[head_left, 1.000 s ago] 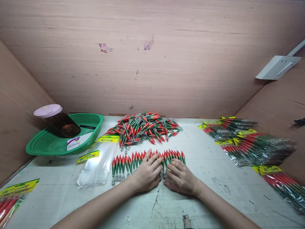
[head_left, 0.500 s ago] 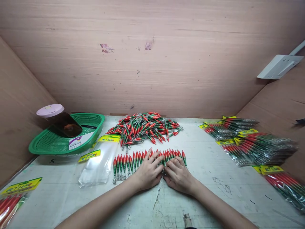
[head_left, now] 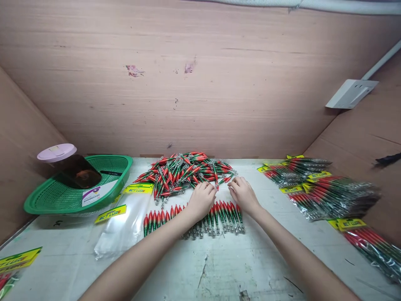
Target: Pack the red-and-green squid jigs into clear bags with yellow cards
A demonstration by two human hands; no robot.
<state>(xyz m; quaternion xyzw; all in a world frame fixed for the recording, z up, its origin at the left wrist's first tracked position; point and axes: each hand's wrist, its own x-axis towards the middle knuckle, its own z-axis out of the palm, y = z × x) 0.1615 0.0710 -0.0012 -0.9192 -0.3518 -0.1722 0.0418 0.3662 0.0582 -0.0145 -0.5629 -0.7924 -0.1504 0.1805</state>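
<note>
A heap of red-and-green fishing lures (head_left: 184, 172) lies at the back of the white table (head_left: 238, 263). In front of it a neat row of the same lures (head_left: 224, 214) runs left to right. My left hand (head_left: 201, 200) reaches over the row to the near edge of the heap, fingers curled down onto the lures there. My right hand (head_left: 242, 193) is beside it at the heap's right end, fingers bent toward a loose lure. What either hand grips is hidden under the fingers.
A green mesh basket (head_left: 46, 198) with a dark jar and pink lid (head_left: 56, 152) stands back left. Empty clear bags with yellow headers (head_left: 125, 217) lie left of the row. Filled packs (head_left: 326, 190) are stacked on the right. Wooden walls enclose three sides.
Both hands lifted off the lined-up row and moved forward to the near edge of the heap. The row now lies uncovered.
</note>
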